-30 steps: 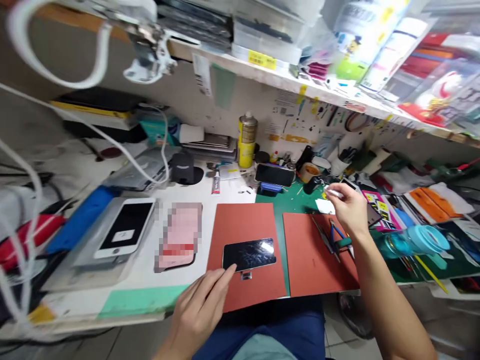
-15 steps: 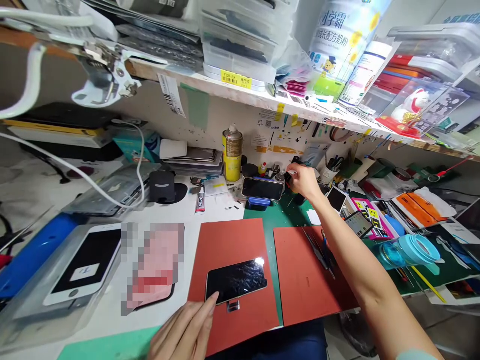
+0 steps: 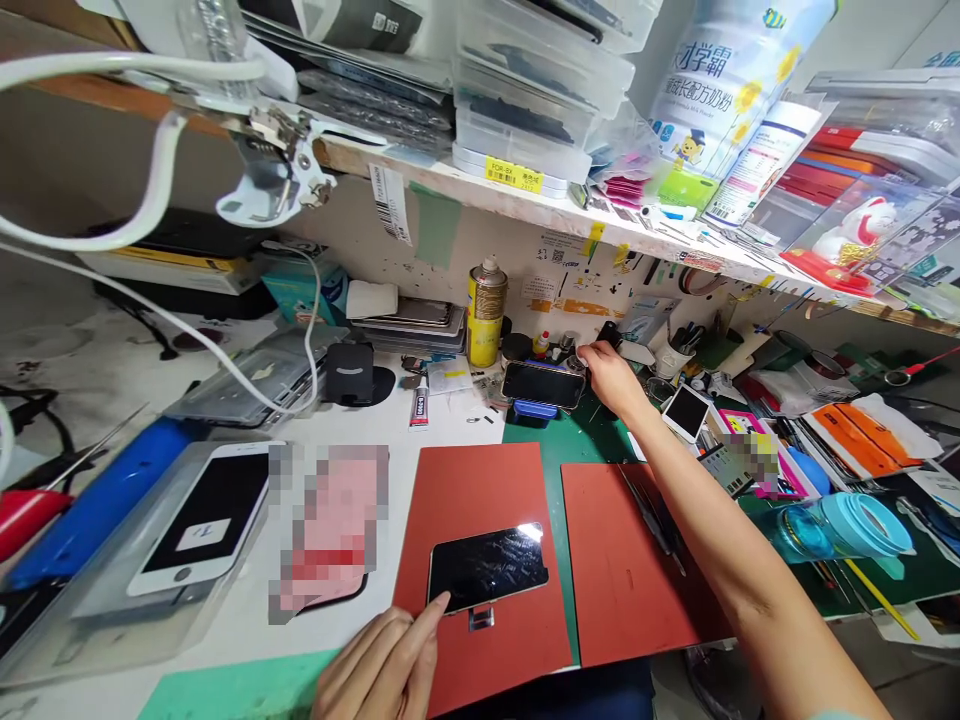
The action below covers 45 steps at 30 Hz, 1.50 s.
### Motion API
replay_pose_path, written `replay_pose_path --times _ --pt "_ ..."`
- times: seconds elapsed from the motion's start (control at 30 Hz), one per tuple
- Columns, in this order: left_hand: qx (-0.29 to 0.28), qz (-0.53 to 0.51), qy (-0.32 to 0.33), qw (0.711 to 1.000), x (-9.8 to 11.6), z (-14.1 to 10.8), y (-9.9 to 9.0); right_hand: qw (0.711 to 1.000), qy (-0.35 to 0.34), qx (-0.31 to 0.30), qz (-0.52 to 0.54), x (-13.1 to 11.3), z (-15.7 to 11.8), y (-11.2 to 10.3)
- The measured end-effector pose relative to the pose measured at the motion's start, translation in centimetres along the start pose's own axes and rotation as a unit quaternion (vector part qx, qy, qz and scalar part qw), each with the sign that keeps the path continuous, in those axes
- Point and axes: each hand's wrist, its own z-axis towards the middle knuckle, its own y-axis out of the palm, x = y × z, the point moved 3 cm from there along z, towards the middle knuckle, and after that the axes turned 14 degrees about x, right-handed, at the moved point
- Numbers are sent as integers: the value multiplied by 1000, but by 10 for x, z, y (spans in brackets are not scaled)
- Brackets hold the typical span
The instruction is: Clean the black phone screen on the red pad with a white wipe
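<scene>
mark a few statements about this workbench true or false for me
1. The black-screened rectangular phone on the left brick-red flat mat lies screen up. True.
2. The bare left hand has a fingertip at that phone's near left corner. True.
3. The bare right hand touches the same phone. False: it is over the back of the bench, well away from it.
4. The yellow metal spray can lies on its side. False: it stands upright.
5. The light-blue plastic cup is right of both mats. True.

Black phone (image 3: pixel 489 570) flat on red mat (image 3: pixel 517 650)
</scene>
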Motion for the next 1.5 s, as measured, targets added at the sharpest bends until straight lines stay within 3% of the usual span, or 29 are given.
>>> replay_pose_path --times 0.23,0.43,0.83,1.33,1.4,1.5 --pt "-1 -16 -19 1000 -1 3 0 999 -23 -5 -28 -2 -11 3" --pt "-35 -20 -57 998 3 9 -4 999 -26 2 -31 -1 -15 6" --pt "-180 16 35 983 7 -12 -41 999 -22 24 -20 1 -19 7" --pt "-114 -20 82 990 6 -29 -35 999 -13 42 -28 0 -14 4" --pt "-111 -21 82 990 5 -29 -35 998 1 58 -36 3 -10 -7" --pt "-117 -43 81 989 2 -27 -36 990 47 116 -66 -5 -18 -39"
